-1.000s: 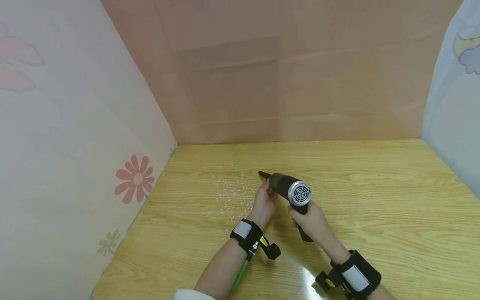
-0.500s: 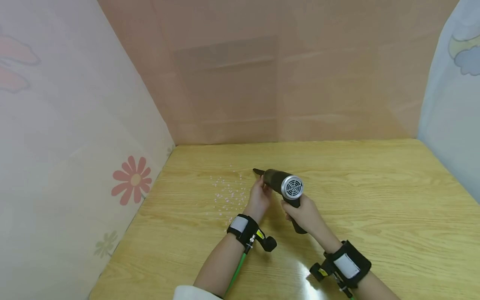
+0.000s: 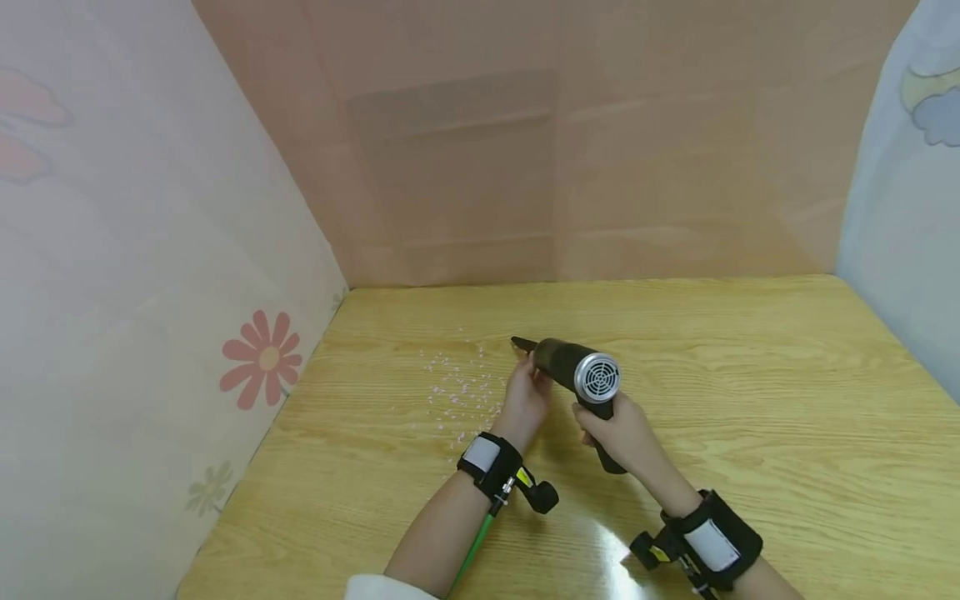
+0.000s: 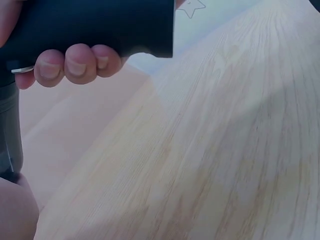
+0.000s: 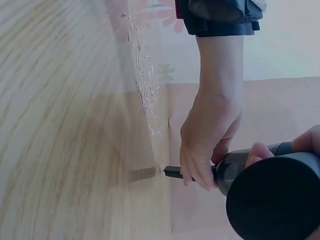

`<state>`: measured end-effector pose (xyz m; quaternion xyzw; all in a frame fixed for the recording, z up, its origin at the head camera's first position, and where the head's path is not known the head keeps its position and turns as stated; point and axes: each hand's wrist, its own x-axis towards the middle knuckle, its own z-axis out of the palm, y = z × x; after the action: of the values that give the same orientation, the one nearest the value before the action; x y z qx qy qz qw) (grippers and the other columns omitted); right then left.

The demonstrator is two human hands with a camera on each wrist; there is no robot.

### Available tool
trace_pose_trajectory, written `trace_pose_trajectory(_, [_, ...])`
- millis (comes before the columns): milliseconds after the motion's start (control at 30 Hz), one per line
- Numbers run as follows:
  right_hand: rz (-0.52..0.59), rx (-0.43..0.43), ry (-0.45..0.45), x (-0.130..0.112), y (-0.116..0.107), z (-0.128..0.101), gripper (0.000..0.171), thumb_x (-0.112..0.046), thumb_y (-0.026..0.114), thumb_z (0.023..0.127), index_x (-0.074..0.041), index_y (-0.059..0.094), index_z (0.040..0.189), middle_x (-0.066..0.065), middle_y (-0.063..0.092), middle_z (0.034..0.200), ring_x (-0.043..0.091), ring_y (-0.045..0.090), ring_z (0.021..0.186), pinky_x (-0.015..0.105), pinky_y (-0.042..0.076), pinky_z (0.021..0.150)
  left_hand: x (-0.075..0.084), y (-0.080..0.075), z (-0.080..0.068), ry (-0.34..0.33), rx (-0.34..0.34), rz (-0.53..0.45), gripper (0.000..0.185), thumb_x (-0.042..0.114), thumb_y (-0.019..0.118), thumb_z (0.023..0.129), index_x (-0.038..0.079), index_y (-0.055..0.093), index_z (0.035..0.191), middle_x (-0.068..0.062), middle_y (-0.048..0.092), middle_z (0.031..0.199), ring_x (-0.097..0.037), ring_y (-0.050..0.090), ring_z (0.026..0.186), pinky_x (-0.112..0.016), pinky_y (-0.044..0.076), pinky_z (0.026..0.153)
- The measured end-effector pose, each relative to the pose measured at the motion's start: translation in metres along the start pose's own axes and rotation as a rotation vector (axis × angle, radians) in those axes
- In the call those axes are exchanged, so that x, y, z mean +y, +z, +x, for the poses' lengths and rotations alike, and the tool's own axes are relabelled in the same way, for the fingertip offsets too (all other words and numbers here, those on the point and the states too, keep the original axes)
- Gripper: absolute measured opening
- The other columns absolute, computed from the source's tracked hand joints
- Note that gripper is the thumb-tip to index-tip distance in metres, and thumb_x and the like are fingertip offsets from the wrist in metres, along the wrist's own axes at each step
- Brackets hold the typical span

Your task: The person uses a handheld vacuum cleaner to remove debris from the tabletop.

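Note:
A dark handheld vacuum cleaner [image 3: 562, 360] with a silver vented end is held over the wooden table, its narrow black nozzle [image 3: 522, 343] aimed to the far left. My right hand [image 3: 624, 429] grips the handle; in the left wrist view its fingers [image 4: 78, 64] curl round the black grip [image 4: 115, 25]. At the front, my left hand [image 3: 525, 400] pinches the base of the nozzle, as the right wrist view shows with the left hand [image 5: 207, 135] beside the nozzle [image 5: 174, 172]. Small white bits [image 3: 461, 392] lie scattered on the table left of the left hand.
A wood-grain table [image 3: 750, 400] stretches under both arms. Behind it stands a brown backdrop [image 3: 637, 167], with a flower-printed sheet [image 3: 135, 292] on the left and a pale sheet [image 3: 907, 233] on the right. A green cable [image 3: 474, 554] trails from the left wrist strap.
Both hands and the vacuum cleaner shift slightly left, then back right, with the head view also moving a little. The grip stays the same, and the white bits look much alike.

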<state>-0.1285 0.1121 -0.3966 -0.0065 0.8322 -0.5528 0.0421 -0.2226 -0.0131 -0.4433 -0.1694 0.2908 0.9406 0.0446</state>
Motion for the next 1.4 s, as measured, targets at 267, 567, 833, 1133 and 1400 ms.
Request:
trace_pose_trajectory(267, [-0.004, -0.023, -0.018, 0.0024, -0.0018, -0.0003, 0.024, -0.019, 0.060, 0.089, 0.002, 0.052, 0.096, 0.007, 0.059, 0.061, 0.016, 0.060, 0.055, 0.026, 0.049, 0.057, 0.0038, 0.0031, -0.0081, -0.027, 0.001, -0.005, 0.012, 0.004, 0.042, 0.100, 0.008, 0.045, 0.089, 0.002, 0.049, 0.085, -0.004, 0.052, 0.072, -0.012, 0.049, 0.067])
trace_pose_trajectory(567, [-0.009, -0.052, -0.010, 0.0051, -0.0026, 0.0005, 0.023, -0.020, 0.060, 0.089, 0.001, 0.052, 0.096, 0.001, 0.056, 0.057, 0.012, 0.057, 0.054, 0.025, 0.048, 0.056, 0.0022, 0.0034, -0.0090, -0.006, -0.019, -0.009, 0.011, 0.004, 0.041, 0.101, 0.009, 0.045, 0.091, 0.002, 0.048, 0.088, -0.003, 0.052, 0.074, -0.011, 0.048, 0.069])
trace_pose_trajectory(833, [-0.004, -0.045, -0.011, 0.0049, -0.0029, 0.0001, 0.023, -0.020, 0.061, 0.089, 0.000, 0.051, 0.095, 0.000, 0.055, 0.056, 0.014, 0.057, 0.053, 0.025, 0.047, 0.056, 0.0032, 0.0047, -0.0121, -0.015, -0.019, -0.018, 0.012, 0.001, 0.043, 0.099, 0.008, 0.046, 0.090, 0.001, 0.048, 0.087, -0.005, 0.051, 0.075, -0.012, 0.048, 0.068])
trace_pose_trajectory(1133, [0.000, -0.035, 0.001, 0.0036, -0.0035, 0.0001, 0.023, -0.020, 0.061, 0.088, 0.000, 0.051, 0.094, -0.001, 0.055, 0.055, 0.014, 0.057, 0.053, 0.025, 0.047, 0.056, 0.0036, 0.0058, -0.0106, -0.022, -0.031, -0.015, 0.012, 0.004, 0.043, 0.100, 0.009, 0.047, 0.090, 0.002, 0.049, 0.087, -0.005, 0.052, 0.078, -0.013, 0.049, 0.072])
trace_pose_trajectory(1400, [0.013, -0.044, -0.015, 0.0042, -0.0035, 0.0033, 0.023, -0.019, 0.061, 0.089, 0.001, 0.051, 0.095, 0.000, 0.055, 0.055, 0.014, 0.057, 0.053, 0.026, 0.048, 0.055, 0.0042, 0.0052, -0.0089, -0.023, -0.007, -0.018, 0.011, 0.004, 0.045, 0.100, 0.008, 0.047, 0.090, 0.001, 0.047, 0.089, -0.007, 0.050, 0.079, -0.013, 0.049, 0.072])
